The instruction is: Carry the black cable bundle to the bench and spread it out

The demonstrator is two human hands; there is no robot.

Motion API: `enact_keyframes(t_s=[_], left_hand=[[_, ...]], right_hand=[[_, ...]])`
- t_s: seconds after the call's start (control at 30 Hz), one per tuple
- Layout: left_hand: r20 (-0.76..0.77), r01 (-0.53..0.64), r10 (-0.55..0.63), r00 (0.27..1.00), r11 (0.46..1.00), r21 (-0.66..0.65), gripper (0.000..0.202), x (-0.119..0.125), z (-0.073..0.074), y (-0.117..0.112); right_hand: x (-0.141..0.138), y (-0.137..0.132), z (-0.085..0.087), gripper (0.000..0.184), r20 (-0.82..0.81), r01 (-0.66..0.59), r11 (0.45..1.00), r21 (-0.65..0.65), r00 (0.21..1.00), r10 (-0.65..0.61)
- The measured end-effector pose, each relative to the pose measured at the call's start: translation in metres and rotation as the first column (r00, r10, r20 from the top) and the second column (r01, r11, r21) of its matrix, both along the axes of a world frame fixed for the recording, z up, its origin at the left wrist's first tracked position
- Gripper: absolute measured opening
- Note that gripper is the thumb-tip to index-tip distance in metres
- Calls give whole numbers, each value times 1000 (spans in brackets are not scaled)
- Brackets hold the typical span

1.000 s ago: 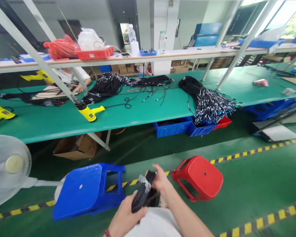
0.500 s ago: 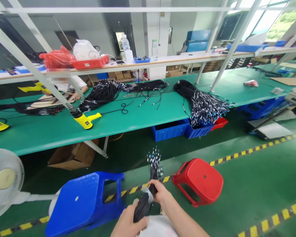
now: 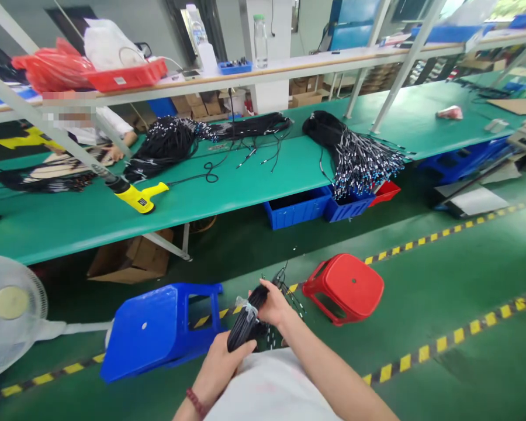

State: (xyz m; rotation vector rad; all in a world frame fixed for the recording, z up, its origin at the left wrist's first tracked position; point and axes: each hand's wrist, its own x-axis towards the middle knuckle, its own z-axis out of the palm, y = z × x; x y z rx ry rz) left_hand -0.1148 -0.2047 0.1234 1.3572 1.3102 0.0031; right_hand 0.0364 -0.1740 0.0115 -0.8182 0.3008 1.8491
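Observation:
Close to my body, both hands grip one bundle of black cables (image 3: 242,331) bound with a clear plastic tie (image 3: 248,306). My left hand (image 3: 222,358) wraps its lower end, thumb over the top. Above the tie, my right hand (image 3: 272,304) is closed round the upper part. From beyond my right hand the loose cable ends (image 3: 289,289) hang down and spread, some dangling under the bundle. Over on the green workbench (image 3: 245,169), a large pile of black cables (image 3: 355,152) lies with its tips over the front edge.
A blue stool (image 3: 144,327) stands at left by a white fan (image 3: 13,310), a red stool (image 3: 346,286) at right. Blue bins (image 3: 298,209) sit below the bench edge. A yellow heat gun (image 3: 138,197) rests on the bench. A person (image 3: 109,134) works across it.
The cable ends stood upright above my right hand and now droop and fan out. My view has tilted downward, and more of my left forearm shows.

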Motion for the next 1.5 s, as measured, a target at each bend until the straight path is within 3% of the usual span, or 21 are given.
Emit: enact_keyframes(t_s=[0.2, 0.3, 0.37, 0.47, 0.57, 0.63, 0.7, 0.77, 0.83, 0.97, 1.07, 1.13, 1.23, 1.33, 1.4, 1.5], left_hand=[[95, -156, 160, 983, 987, -51, 50, 6, 16, 6], [241, -289, 311, 919, 950, -120, 51, 16, 30, 15], [350, -372, 421, 837, 906, -201, 49, 24, 40, 21], [482, -408, 478, 734, 878, -251, 50, 35, 55, 24], [553, -375, 442, 707, 896, -236, 49, 41, 71, 23], [596, -353, 416, 687, 908, -227, 48, 44, 81, 22], [622, -324, 379, 685, 923, -207, 46, 47, 88, 20], [636, -297, 331, 697, 941, -163, 45, 50, 94, 20], [679, -282, 281, 678, 953, -113, 40, 53, 99, 22], [840, -235, 165, 517, 971, -46, 34, 57, 111, 32], [908, -231, 114, 402, 973, -20, 41, 58, 123, 41], [927, -208, 64, 370, 978, 16, 45, 56, 132, 45], [899, -175, -56, 435, 974, 145, 51, 41, 142, 48], [838, -219, -110, 534, 940, 263, 49, 11, 136, 43], [793, -269, -42, 607, 929, 255, 44, -12, 117, 39], [587, -335, 158, 794, 919, 207, 37, -38, 62, 35]], right_hand=[[7, -28, -2, 63, -176, -38, 995, 89, 983, 53], [19, -33, 4, 66, -129, -46, 958, 282, 988, 86], [26, -36, 11, 70, -15, -101, 874, 475, 992, 123], [36, -38, 26, 90, 231, -291, 668, 685, 956, 180], [43, -37, 44, 87, 527, -558, 436, 706, 825, 203], [41, -37, 54, 70, 694, -687, 381, 618, 705, 146], [35, -37, 61, 56, 794, -709, 463, 532, 608, 17], [27, -38, 68, 42, 831, -643, 579, 501, 546, -112], [23, -38, 75, 29, 839, -573, 649, 500, 507, -199], [34, -31, 106, 23, 827, -483, 694, 534, 469, -310], [51, -22, 147, 23, 790, -352, 720, 598, 414, -453], [61, -16, 178, 23, 762, -295, 712, 637, 381, -524], [73, -12, 222, 22, 743, -252, 708, 659, 364, -562], [86, -8, 253, 24, 747, -241, 714, 658, 329, -578], [94, -3, 263, 25, 734, -233, 697, 678, 277, -621], [97, 11, 261, 25, 753, -232, 717, 658, 231, -616]])
